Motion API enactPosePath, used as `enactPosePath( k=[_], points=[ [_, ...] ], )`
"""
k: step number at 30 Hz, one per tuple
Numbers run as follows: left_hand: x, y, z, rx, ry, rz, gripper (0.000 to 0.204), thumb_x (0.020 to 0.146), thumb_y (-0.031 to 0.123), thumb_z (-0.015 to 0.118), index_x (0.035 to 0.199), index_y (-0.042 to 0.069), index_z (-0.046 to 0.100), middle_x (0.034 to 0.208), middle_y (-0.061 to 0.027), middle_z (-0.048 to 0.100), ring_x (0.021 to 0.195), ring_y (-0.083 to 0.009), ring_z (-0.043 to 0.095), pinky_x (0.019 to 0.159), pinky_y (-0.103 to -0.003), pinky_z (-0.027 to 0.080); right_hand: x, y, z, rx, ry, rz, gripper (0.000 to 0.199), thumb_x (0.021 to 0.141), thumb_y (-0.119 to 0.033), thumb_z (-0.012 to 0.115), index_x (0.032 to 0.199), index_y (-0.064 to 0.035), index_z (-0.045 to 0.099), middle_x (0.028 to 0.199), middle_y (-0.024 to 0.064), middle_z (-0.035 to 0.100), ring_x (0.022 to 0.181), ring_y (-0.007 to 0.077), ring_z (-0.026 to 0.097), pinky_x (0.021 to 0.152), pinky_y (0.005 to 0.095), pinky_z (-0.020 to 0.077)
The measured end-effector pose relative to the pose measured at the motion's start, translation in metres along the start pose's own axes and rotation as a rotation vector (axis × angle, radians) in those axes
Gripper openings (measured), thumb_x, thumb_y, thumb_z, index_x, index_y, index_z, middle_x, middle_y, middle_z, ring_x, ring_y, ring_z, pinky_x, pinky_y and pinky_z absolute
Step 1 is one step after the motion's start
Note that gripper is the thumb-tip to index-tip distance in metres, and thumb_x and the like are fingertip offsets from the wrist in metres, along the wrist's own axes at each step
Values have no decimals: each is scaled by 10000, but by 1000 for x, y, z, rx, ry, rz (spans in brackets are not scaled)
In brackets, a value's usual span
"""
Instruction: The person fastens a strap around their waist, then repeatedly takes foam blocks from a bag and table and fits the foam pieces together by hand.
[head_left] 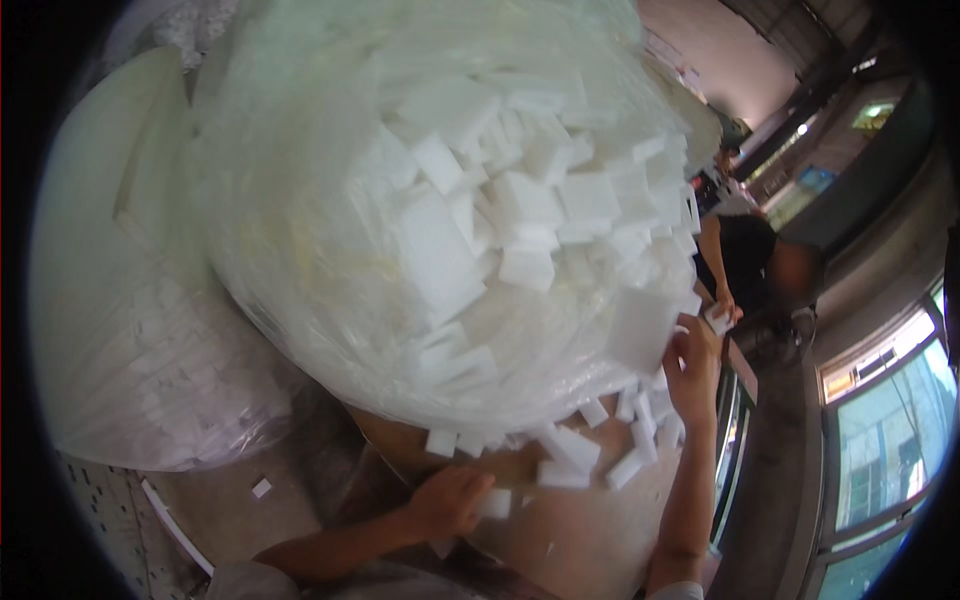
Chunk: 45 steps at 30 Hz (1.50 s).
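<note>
My right hand (692,375) is raised at the right side of a big clear plastic bag (300,250). Its thumb and fingers grip a squarish white foam block (642,328). Low in the middle, my left hand (450,500) is closed, with a small white foam block (496,504) at its fingertips. The bag bulges with many white foam pieces (525,205) of mixed sizes, heaped at its open mouth. Between my hands, loose foam blocks (570,450) lie on a brown surface (510,468) under the bag.
At the left stands another full plastic bag (150,360) of foam pieces. A foam scrap (262,487) and a curved white strip (178,525) are on the floor. To the right, a co-worker in black (745,255) holds a small white piece (718,318). Windows (890,440) line the right wall.
</note>
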<state>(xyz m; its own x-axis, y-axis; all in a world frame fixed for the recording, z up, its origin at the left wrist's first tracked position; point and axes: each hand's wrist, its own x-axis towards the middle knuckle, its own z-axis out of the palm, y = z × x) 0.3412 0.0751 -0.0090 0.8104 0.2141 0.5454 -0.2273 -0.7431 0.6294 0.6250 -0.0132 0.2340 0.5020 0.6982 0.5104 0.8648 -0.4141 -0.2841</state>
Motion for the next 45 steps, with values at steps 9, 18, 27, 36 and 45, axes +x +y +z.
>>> enactPosePath(
  k=[9, 18, 27, 36, 45],
  points=[
    [18, 6, -18, 45, -97, -64, 643, 560, 109, 738, 1157, 27, 515, 981, -145, 591, 879, -332, 579, 773, -447, 460, -220, 16, -59, -197, -358, 539, 77, 854, -1, 562, 920, -10, 599, 782, 199, 627, 765, 393, 628, 698, 427, 479],
    [25, 10, -6, 60, -102, -40, 558, 624, 35, 681, 1154, 1, 509, 948, -167, 589, 777, -351, 570, 684, -445, 448, -240, 38, -37, -188, -549, 568, 327, 799, -217, 748, 964, 45, 642, 1014, 231, 628, 842, 419, 613, 747, 441, 495],
    [31, 24, -2, 61, -98, -21, 583, 775, 304, 770, 1184, -10, 499, 961, -188, 580, 767, -369, 561, 663, -460, 441, -266, 202, -134, -538, -425, 409, 362, 739, -182, 762, 1047, -16, 672, 1204, 200, 597, 998, 358, 638, 849, 440, 523],
    [29, 25, 2, 124, -146, -95, 600, 786, 282, 756, 1228, -31, 499, 1035, -204, 595, 822, -392, 577, 724, -462, 464, -243, 322, -144, -484, -593, 276, 457, 731, -248, 801, 1088, 4, 667, 1253, 232, 581, 1104, 407, 588, 960, 442, 480],
    [30, 24, -2, 82, -122, -102, 575, 852, 298, 682, 1268, -43, 482, 1085, -218, 573, 916, -395, 572, 805, -453, 458, -344, 326, -225, -578, -567, 236, 496, 730, -208, 806, 1125, 28, 622, 1246, 272, 570, 1058, 435, 603, 927, 461, 498]
  ],
)
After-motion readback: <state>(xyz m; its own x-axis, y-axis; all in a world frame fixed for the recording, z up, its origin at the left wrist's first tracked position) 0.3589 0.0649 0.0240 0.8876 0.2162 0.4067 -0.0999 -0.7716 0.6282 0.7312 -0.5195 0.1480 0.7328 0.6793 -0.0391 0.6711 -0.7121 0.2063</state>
